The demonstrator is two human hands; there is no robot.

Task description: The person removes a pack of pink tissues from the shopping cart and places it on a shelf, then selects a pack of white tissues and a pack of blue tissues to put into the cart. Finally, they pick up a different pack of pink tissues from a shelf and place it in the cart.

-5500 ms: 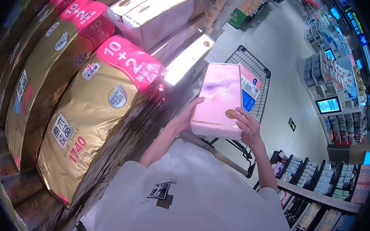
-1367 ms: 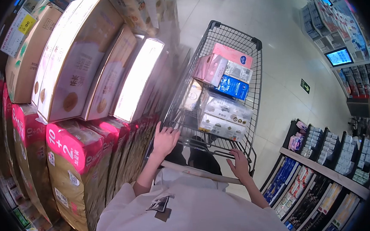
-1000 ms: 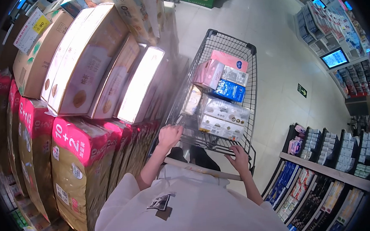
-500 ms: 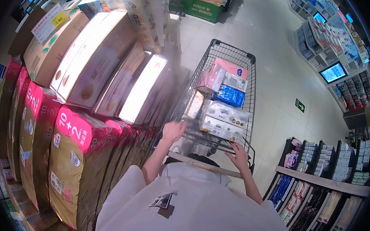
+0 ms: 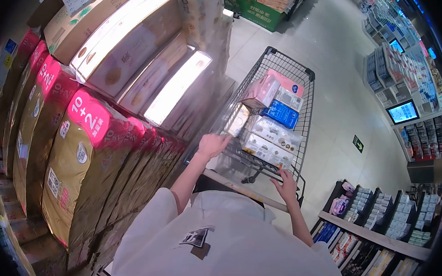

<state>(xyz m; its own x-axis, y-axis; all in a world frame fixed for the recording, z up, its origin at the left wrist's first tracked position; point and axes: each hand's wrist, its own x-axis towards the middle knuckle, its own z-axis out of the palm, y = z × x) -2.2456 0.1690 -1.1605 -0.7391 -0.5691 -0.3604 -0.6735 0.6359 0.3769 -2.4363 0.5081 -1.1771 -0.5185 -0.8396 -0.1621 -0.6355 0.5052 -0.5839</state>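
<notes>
A black wire shopping cart stands ahead of me, its handlebar crossing close to my body. My left hand is closed at the cart's rear left corner, its fingertips over the rim. At the rear right, my right hand has thumb and fingers round the rear rim. Inside the basket lie white multipacks, a blue pack, a pink box, a flat pink pack and a pale yellow-white pack.
Gold and pink packs and large white cartons are stacked close on the left. A shelf with small boxes stands at lower right. Farther off are a green display, a lit screen and a floor arrow sign.
The stacked goods on the left have shifted down and left in view, and the cart a little right. Both hands stay at the cart's rear; the left hand sits slightly higher.
</notes>
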